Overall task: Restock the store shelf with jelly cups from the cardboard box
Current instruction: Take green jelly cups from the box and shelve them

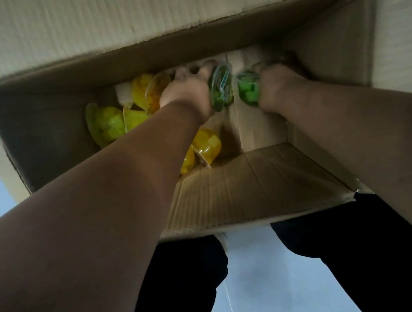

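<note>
Deep in the open brown cardboard box (242, 185), the left hand (185, 90) grips one green plastic jelly cup (221, 89) and the right hand (278, 86) another (248, 90). They look light, with smooth, likely slippery walls (foil lids probably puncture), so wrapping the sides seems safest.

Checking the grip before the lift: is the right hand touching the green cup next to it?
Touching. The head view shows the right hand wrapped round the green cup, with no gap between them.
</note>
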`<action>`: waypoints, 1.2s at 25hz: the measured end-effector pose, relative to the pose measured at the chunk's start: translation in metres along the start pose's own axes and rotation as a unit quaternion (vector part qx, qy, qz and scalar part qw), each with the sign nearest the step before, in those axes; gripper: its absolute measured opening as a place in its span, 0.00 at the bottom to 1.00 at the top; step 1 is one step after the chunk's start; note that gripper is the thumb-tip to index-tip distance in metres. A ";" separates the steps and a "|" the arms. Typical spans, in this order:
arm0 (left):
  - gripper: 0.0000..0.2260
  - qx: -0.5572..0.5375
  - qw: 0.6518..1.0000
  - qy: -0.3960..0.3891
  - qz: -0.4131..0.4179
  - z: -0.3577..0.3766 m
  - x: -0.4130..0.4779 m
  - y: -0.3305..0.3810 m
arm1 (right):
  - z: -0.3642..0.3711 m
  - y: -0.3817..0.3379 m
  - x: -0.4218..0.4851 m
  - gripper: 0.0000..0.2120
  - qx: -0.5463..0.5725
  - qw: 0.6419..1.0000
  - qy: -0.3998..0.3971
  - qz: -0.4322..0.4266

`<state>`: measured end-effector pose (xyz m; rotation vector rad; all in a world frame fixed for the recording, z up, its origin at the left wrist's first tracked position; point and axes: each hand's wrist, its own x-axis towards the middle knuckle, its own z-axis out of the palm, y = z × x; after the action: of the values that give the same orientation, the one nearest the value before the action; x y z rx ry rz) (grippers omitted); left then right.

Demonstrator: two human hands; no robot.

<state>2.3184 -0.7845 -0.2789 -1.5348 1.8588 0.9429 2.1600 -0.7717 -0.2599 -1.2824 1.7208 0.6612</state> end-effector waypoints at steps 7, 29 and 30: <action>0.43 0.028 0.998 0.026 0.047 0.006 0.007 0.008 | 0.009 -0.005 0.002 0.32 0.230 0.971 0.063 0.017; 0.38 -0.315 0.925 0.198 -0.075 -0.153 -0.276 0.006 | -0.115 -0.058 -0.288 0.37 0.225 0.945 0.221 -0.083; 0.38 -0.348 0.909 0.215 -0.085 -0.164 -0.290 0.008 | -0.124 -0.061 -0.303 0.38 0.234 0.940 0.234 -0.088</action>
<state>2.3719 -0.7405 0.0473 -2.4561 1.6972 1.3581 2.2062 -0.7469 0.0691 -1.2849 1.9495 -0.1788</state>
